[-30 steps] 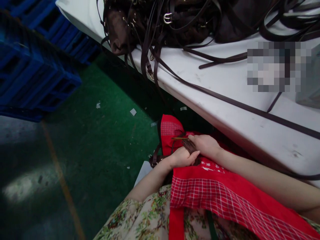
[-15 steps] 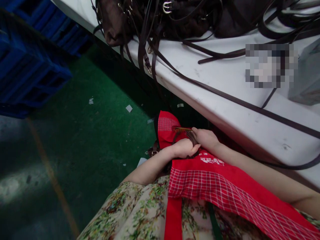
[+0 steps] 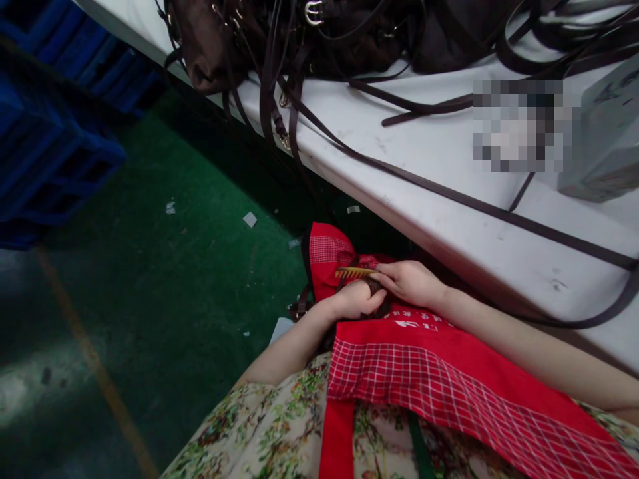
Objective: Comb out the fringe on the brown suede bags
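My right hand [image 3: 412, 283] pinches one end of a yellow comb [image 3: 354, 273], its teeth facing down. Just below the comb, my left hand [image 3: 359, 299] is closed around a bunch of thin dark brown strands [image 3: 378, 289] that looks like a tassel. Most of the bunch is hidden by the fingers. Both hands are close together over the red apron [image 3: 389, 346] on my lap. A brown strap with a metal buckle [image 3: 299, 309] sticks out to the left of my left forearm.
Dark brown bags [image 3: 214, 46] with buckled straps lie on the white table [image 3: 439, 146]. One long strap [image 3: 424, 179] crosses its top, and others hang over the edge. A translucent bin [image 3: 604, 140] stands at right. Blue pallets [image 3: 54, 153] are stacked on the green floor [image 3: 200, 286].
My right hand has drawn the comb slightly left and down, and its teeth now show more plainly. The left hand keeps its hold on the strands. The whole view has shifted slightly.
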Available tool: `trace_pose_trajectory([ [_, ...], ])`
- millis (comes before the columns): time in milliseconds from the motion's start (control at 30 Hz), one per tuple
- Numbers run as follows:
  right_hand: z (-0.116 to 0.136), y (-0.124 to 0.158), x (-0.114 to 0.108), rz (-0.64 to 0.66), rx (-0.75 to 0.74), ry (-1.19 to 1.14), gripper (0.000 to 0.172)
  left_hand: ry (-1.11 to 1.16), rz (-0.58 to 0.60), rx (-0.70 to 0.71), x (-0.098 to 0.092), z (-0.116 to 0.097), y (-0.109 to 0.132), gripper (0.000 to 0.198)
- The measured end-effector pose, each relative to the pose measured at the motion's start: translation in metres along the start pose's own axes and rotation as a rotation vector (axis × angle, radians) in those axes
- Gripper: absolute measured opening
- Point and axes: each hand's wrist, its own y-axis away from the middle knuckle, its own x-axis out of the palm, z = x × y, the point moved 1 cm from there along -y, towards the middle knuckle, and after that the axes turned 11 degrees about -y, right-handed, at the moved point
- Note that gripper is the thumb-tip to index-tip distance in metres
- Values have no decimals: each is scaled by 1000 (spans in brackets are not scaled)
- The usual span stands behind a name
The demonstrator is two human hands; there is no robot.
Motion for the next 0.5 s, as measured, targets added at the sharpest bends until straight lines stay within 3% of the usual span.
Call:
trace_pose_trajectory([
  [100,6,-1,5,101,66,264,42,-184,6,2,4,-6,-2,31],
  [233,-1,-14,9,52,202,426,47,-336,70,-60,6,-6,-5,48],
  [400,-14,-27,22,-5,258,342,48,-375,114,-55,7,-6,-15,51],
  [500,-38,-30,25,-100,378,159,45,-395,193,38,11,-17,-20,38],
])
